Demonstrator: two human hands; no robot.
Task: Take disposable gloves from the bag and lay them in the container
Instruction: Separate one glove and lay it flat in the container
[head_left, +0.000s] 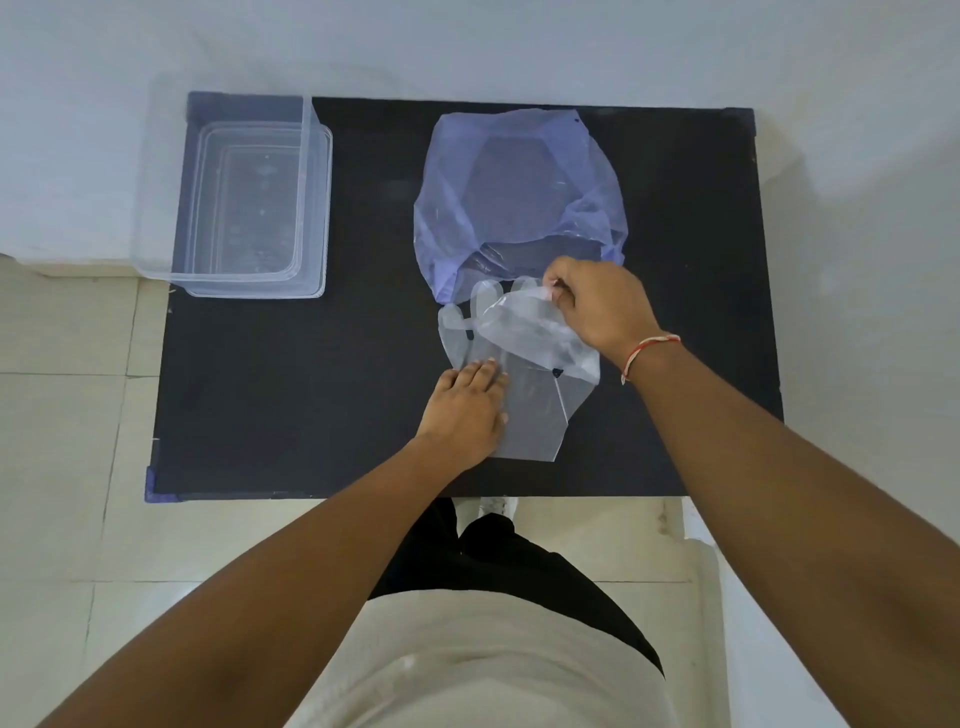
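A pale purple plastic bag (519, 192) lies open on the black table (311, 395), its mouth toward me. Just in front of it lies a stack of clear disposable gloves (530, 410), fingers pointing at the bag. My left hand (465, 410) presses flat on the stack's left side. My right hand (597, 306) pinches the top glove (524, 327) by its finger end and peels it upward. A clear rectangular container (244, 202) stands at the table's back left corner with nothing visible inside.
The table stands against a white wall (467, 41). Tiled floor (62, 415) surrounds it on the left and front. My legs and a white shoe (498, 506) are just below the table's front edge.
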